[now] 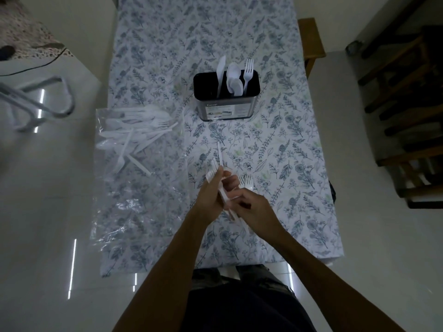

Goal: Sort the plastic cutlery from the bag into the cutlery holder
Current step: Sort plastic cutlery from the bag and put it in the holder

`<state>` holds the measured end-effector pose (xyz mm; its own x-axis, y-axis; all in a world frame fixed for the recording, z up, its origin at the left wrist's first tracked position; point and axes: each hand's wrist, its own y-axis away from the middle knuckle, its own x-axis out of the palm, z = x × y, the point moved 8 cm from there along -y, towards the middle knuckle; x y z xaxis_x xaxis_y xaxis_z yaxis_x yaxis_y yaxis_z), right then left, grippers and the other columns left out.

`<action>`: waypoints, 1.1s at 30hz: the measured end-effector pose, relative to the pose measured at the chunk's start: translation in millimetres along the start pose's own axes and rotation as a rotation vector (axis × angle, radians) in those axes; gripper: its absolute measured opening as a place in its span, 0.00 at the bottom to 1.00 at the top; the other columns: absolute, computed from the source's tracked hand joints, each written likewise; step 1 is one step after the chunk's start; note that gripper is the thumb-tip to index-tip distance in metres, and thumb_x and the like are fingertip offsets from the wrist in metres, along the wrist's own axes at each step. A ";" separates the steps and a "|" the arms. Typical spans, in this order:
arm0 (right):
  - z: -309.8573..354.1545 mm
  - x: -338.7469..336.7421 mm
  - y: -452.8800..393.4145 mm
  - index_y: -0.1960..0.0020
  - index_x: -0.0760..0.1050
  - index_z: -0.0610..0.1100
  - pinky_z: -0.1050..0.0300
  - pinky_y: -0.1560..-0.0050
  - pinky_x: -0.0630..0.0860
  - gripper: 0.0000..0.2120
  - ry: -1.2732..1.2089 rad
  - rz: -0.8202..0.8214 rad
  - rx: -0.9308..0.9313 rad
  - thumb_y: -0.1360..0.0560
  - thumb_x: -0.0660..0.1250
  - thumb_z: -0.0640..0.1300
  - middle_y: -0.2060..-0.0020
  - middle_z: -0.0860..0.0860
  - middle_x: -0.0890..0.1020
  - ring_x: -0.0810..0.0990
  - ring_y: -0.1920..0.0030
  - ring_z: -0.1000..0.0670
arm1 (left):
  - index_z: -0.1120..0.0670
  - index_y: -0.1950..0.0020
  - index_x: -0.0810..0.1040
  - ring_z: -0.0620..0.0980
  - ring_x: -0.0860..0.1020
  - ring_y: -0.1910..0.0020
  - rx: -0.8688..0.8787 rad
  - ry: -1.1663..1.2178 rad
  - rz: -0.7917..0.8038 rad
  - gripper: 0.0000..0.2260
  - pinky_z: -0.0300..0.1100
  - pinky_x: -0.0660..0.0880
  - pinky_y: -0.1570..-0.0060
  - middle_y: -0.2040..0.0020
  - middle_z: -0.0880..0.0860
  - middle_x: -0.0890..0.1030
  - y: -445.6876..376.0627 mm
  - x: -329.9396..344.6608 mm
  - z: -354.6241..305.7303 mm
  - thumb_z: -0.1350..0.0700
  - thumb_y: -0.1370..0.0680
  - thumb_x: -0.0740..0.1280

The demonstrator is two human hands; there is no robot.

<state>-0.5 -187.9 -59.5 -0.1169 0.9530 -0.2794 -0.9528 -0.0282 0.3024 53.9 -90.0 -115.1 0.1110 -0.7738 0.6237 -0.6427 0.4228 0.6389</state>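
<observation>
We see both hands meeting over the near middle of the table (299, 164), which wears a leaf-patterned cloth. Our left hand (212, 194) has its grip curled round a bundle of white plastic cutlery (221, 185); handles stick out beyond the fingers toward the far side, and other ends reach back under the right hand. Our right hand (255, 208) pinches the near part of the same bundle with curled fingers. A white fork (248, 182) shows just beside the right fingers; we cannot tell whether it is held or lies on the cloth.

The cutlery holder (226, 101) stands upright beyond the hands, well apart from them, with bare cloth between. It already holds a knife (220, 70) on the left, spoons (233, 79) in the middle and forks (248, 73) on the right.

The clear bag (134, 178) lies flat along the left side of the table, its outer edge hanging past the table's left edge. More white cutlery (136, 133) is piled in its far end, level with the holder's left side and apart from it.

The table's near edge runs just in front of our body. To the right of the hands the cloth lies open up to the right edge. A metal frame (45, 101) stands on the floor off to the left, and dark wooden chairs (407, 116) to the right, clear of the table.
</observation>
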 end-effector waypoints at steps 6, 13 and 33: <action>-37.5 -40.4 -13.1 0.48 0.75 0.46 0.52 0.58 0.83 0.14 0.330 -0.317 0.172 0.22 0.71 0.56 0.58 0.53 0.83 0.83 0.59 0.54 | 0.53 0.56 0.78 0.44 0.72 0.74 0.119 -0.104 -0.440 0.12 0.38 0.72 0.74 0.69 0.48 0.73 14.5 -53.9 -23.2 0.47 0.22 0.74; -64.8 -39.4 -24.6 0.47 0.73 0.40 0.56 0.62 0.80 0.15 0.391 -0.255 0.325 0.25 0.76 0.45 0.59 0.46 0.84 0.84 0.58 0.46 | 0.54 0.53 0.77 0.42 0.70 0.75 0.129 -0.104 -0.434 0.06 0.35 0.69 0.77 0.68 0.48 0.73 15.5 -63.1 -30.7 0.54 0.20 0.72; -61.2 -23.7 -20.5 0.46 0.72 0.41 0.55 0.64 0.75 0.08 0.617 -0.103 0.213 0.20 0.67 0.43 0.57 0.45 0.80 0.79 0.60 0.46 | 0.56 0.51 0.78 0.44 0.70 0.76 0.015 -0.159 -0.447 0.07 0.37 0.69 0.77 0.68 0.50 0.71 -2.8 -63.0 -18.3 0.55 0.21 0.73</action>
<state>4.7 -228.4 -114.9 -0.2271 0.5984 -0.7683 -0.8989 0.1747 0.4018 62.6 -33.8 -147.9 0.2619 -0.9416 0.2118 -0.5695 0.0263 0.8216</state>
